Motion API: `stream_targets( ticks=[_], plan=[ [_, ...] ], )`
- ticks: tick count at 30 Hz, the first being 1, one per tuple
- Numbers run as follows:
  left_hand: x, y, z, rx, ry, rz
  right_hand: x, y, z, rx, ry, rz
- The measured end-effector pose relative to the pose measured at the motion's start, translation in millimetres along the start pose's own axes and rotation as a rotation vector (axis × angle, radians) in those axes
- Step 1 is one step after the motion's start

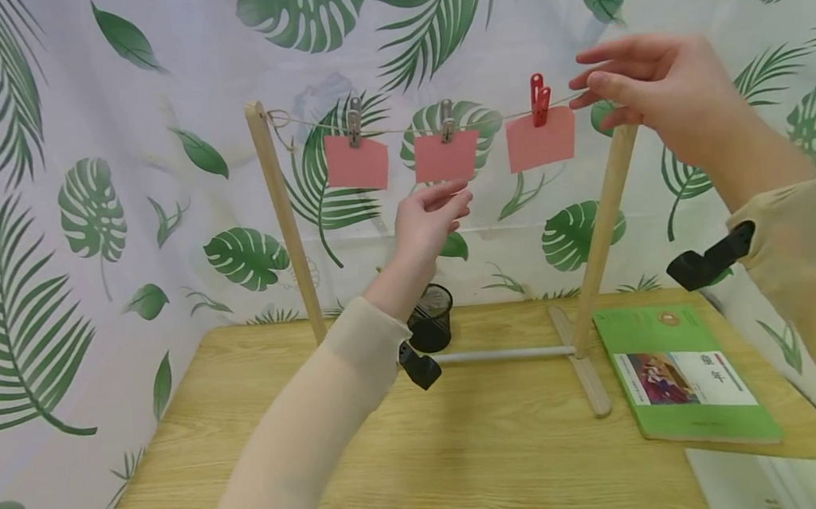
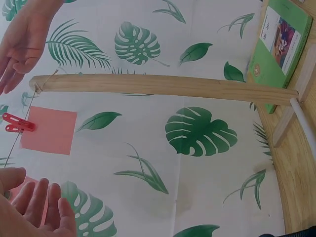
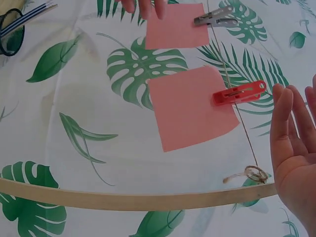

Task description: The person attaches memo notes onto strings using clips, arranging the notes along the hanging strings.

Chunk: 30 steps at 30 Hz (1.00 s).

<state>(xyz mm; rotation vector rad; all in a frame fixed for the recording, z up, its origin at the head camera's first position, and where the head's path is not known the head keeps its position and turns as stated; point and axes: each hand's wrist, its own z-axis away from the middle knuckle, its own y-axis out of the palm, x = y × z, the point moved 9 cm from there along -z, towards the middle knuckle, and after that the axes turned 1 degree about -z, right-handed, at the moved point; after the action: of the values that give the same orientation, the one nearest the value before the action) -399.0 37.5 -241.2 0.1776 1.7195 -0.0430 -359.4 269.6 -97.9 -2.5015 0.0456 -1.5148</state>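
Three pink paper cards hang from a thin string (image 1: 398,132) tied between two wooden posts. Grey clothespins hold the left card (image 1: 358,166) and the middle card (image 1: 447,159). A red clothespin (image 1: 541,104) clips the right card (image 1: 542,144), whose lower edge hangs at a slight slant. Just below the middle card is my left hand (image 1: 428,219), fingers relaxed and holding nothing. My right hand (image 1: 676,93) is raised by the top of the right post (image 1: 609,215), to the right of the red clothespin; its fingers are loosely extended, with nothing between them.
A black mesh pen cup (image 1: 431,328) with pencils (image 3: 29,19) stands behind the stand's white crossbar (image 1: 502,355). On the right of the wooden table (image 1: 424,461) lie a green book (image 1: 687,376) and a pale booklet (image 1: 771,481). A leaf-patterned curtain (image 1: 163,250) hangs behind.
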Motion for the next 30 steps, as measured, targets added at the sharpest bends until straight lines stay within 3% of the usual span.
stream_targets(
  ticks=[5,19,23,30],
  plan=[
    [0.7,-18.4,7.9,0.002,0.018,-0.035,-13,12,11.8,0.04,-0.016,0.088],
    [12.4,-53.9,37.8,-0.001,0.052,-0.105,-74,27,53.6,0.108,0.067,0.244],
    [24.0,-65.1,44.5,-0.027,0.027,-0.163,-94,30,66.5,0.119,0.097,0.219],
    [48.7,-81.0,56.9,-0.044,-0.005,-0.18,-124,38,86.0,0.154,0.114,0.13]
  ],
)
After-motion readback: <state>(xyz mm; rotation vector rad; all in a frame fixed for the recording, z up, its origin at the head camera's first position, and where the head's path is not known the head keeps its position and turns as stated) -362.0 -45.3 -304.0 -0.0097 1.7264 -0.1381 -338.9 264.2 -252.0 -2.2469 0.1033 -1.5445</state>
